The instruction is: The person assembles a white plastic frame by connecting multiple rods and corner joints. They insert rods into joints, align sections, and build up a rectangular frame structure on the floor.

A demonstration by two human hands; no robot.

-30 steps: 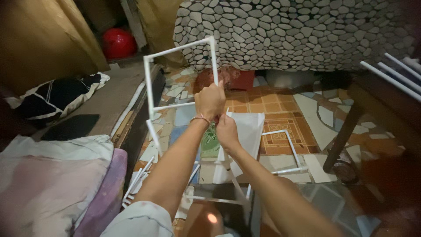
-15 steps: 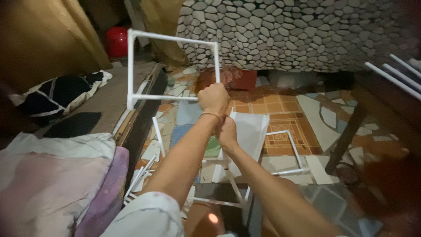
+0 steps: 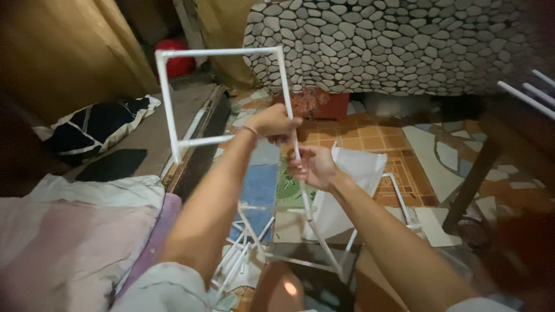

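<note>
A white frame made of thin pipes, square in outline, is held up in front of me. My left hand grips its right upright where the lower crossbar meets it. Just below, my right hand is closed on the same upright, which runs on down toward the floor. Several loose white pipes lie on the floor beneath my arms. A second small white frame lies on the floor to the right.
A pebble-patterned cover drapes over furniture ahead. A red ball sits at the back, a black and white cushion at left, pink bedding lower left. White sheets lie on the mosaic floor. A dark table leg stands at right.
The square frame has been lifted and swung up and to the left. Both hands stayed on its right upright.
</note>
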